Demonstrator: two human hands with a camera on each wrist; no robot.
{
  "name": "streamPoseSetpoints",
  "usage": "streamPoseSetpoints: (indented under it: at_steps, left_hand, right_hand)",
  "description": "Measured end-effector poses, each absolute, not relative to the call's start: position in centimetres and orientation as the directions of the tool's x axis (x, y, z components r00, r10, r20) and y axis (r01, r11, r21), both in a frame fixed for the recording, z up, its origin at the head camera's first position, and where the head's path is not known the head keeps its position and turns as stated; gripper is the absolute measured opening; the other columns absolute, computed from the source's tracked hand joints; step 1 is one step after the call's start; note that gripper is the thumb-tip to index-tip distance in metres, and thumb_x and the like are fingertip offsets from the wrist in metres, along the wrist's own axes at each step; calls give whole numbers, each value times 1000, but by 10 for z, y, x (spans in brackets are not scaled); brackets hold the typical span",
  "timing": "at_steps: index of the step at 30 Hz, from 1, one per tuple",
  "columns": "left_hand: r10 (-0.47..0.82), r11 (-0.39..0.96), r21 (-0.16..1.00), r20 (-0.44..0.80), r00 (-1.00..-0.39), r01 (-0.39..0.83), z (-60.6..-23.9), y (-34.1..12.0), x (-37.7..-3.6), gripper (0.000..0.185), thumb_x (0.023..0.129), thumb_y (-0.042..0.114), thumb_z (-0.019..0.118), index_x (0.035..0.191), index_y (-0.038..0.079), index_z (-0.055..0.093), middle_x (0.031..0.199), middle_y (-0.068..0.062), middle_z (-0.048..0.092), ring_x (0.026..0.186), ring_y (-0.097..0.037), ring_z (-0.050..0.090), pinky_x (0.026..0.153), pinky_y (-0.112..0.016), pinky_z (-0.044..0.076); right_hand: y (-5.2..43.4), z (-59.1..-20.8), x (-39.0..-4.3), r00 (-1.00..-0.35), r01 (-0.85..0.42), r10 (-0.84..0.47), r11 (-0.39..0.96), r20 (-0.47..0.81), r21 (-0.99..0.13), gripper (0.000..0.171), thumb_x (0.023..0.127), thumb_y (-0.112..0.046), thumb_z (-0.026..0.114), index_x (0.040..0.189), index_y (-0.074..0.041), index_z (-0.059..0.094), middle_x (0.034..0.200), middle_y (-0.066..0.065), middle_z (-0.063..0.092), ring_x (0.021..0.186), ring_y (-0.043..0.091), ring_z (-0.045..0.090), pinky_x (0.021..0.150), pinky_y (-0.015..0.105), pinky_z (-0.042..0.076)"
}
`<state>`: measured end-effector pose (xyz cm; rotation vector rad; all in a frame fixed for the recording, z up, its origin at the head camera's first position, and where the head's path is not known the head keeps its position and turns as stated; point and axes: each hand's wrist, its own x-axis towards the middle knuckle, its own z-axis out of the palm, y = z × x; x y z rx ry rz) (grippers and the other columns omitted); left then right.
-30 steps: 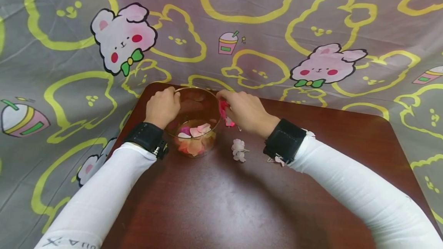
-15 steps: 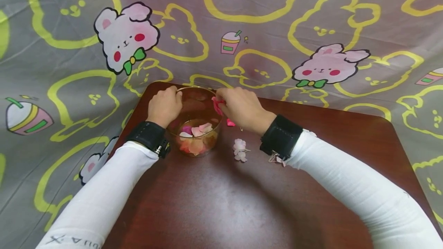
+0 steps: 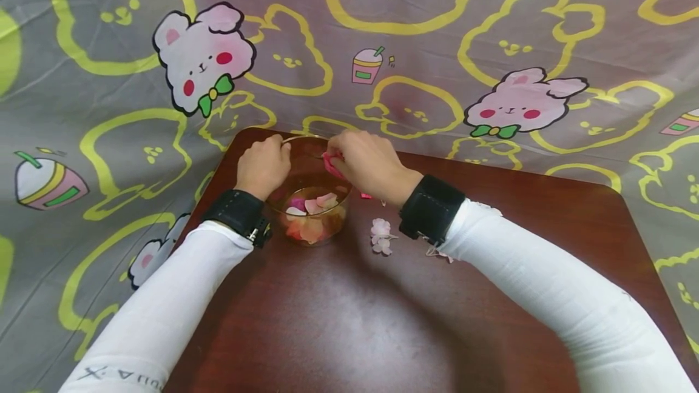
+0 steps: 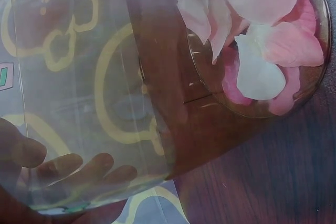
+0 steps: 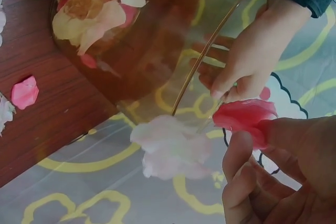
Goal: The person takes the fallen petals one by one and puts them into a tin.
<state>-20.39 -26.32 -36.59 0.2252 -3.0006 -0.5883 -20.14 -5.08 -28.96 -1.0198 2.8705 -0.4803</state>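
A clear, amber-tinted glass vessel point(image 3: 303, 168) stands on the table, with pink, white, orange and purple flower petals point(image 3: 312, 220) in its bottom. My left hand point(image 3: 263, 167) grips its left rim; in the left wrist view, fingers point(image 4: 105, 166) show through the glass wall. Over the opposite side of the rim, my right hand point(image 3: 368, 162) pinches a deep pink petal point(image 5: 244, 116) between thumb and finger. A pale pink blossom point(image 5: 173, 148) hangs beside the rim in the right wrist view; what supports it cannot be told.
Pale blossoms point(image 3: 380, 236) lie on the brown table point(image 3: 349, 320) right of the vessel. Another white one point(image 3: 445, 253) is partly hidden under the right forearm. A loose pink petal point(image 5: 25, 93) lies near the vessel. A patterned cloth point(image 3: 404, 77) hangs behind the table.
My right hand has moved left with the deep pink petal, from beside the rim to over the vessel's mouth. My left hand keeps its grip on the rim.
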Motion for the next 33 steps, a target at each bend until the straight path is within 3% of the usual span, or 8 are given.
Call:
streamPoseSetpoints:
  at_steps: [7,16,33]
  left_hand:
    - [-162,915,382,49,-986,-132,-366,-263,-204,35,107,26,42,119,-2,60,117,-32,68,106,-53,65,87,-64,51]
    - [-163,914,385,62,-985,-127,-367,-264,-205,35,107,26,42,118,-2,60,115,-32,68,105,-53,65,85,-64,51]
    - [-158,915,383,56,-986,-125,-370,-265,-206,35,107,26,43,119,-2,60,116,-32,68,106,-53,65,86,-64,51]
  right_hand:
    - [-61,-292,-201,-769,-620,-638,729,39,-289,14,98,-20,65,107,-17,74,103,1,70,91,16,61,75,39,55]
    - [-71,-298,-202,-754,-643,-655,717,56,-269,13,98,-16,61,96,-17,73,92,-1,66,86,15,60,71,36,53]
    - [-73,-313,-199,-754,-636,-657,731,-2,-247,18,97,-27,67,110,-16,73,102,0,72,91,17,65,76,38,57]
